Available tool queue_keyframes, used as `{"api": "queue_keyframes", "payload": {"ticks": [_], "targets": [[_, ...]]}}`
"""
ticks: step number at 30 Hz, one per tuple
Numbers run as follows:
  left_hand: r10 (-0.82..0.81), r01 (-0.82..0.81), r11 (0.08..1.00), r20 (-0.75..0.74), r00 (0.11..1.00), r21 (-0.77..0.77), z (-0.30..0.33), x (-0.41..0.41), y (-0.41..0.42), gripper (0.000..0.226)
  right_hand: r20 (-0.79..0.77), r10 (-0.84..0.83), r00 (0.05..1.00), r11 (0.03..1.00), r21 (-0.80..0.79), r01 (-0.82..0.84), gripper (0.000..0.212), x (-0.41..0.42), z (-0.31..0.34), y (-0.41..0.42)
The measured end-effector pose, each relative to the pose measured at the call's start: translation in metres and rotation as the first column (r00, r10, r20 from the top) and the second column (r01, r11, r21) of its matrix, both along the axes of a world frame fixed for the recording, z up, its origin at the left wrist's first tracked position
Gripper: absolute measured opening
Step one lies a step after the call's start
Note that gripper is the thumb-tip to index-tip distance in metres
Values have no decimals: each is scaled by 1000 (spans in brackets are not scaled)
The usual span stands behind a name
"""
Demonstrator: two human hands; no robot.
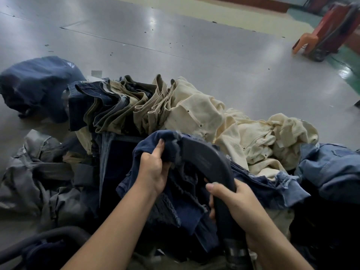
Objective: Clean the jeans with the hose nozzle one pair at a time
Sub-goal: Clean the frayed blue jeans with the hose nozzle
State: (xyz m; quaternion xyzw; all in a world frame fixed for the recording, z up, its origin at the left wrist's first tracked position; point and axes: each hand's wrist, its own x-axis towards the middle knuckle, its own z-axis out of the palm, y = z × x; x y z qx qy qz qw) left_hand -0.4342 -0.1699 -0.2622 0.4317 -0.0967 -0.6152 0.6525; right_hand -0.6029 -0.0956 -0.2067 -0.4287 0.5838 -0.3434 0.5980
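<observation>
At the centre of the counter, the left hand grips a fold of dark blue jeans, fingers curled into the cloth. At 5 o'clock the right hand is wrapped around the curved black hose nozzle, whose tip lies on the jeans. Folded denim and khaki pairs stand at 11 o'clock, cream garments at 2 o'clock.

Grey factory floor with gear at the far right

The glossy grey floor shows seams, scattered dark specks and glare patches. At the far right an orange plastic chair stands just beside a blurred red wheeled machine. A green painted strip borders the grey area there, and a pale cream strip runs beyond it.
</observation>
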Motion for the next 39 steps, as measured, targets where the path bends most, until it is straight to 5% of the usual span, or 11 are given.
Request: {"api": "queue_keyframes", "payload": {"ticks": [3,10,13,16,19,22,28,32,36,39], "targets": [[-39,39,999,57,998,1,-2,-6,6,18,31,-123,992,991,-52,124,20,-7,6,-15],[-81,76,996,114,990,45,2,-9,6,22,61,-105,993,993,-46,108,25,-25,14,-20],[-33,23,993,88,996,117,7,-4,3,33,85,-110,990,994,-12,111,45,-34,21,-21],[90,-86,979,-13,996,184,7,29,-3,50,234,-258,937,965,15,262,28,-55,29,-24],[60,-69,984,57,997,163,6,43,-3,53,272,-325,906,941,-1,338,15,-72,33,-27],[-31,27,988,28,999,154,6,31,0,56,167,-234,958,972,6,236,10,-56,27,-22],[-205,205,972,-12,979,116,-1,29,2,27,73,-33,997,999,-35,36,18,-8,6,-18],[-275,275,960,-17,961,60,-3,23,9,28,223,-86,971,995,-32,95,34,3,0,-35],[-458,443,884,-77,886,-151,-1,5,24,31,331,-103,938,991,113,70,40,15,-7,-42],[-472,482,864,98,876,-145,-9,-2,29,29,386,-154,909,983,152,102,27,22,-7,-48]]}}
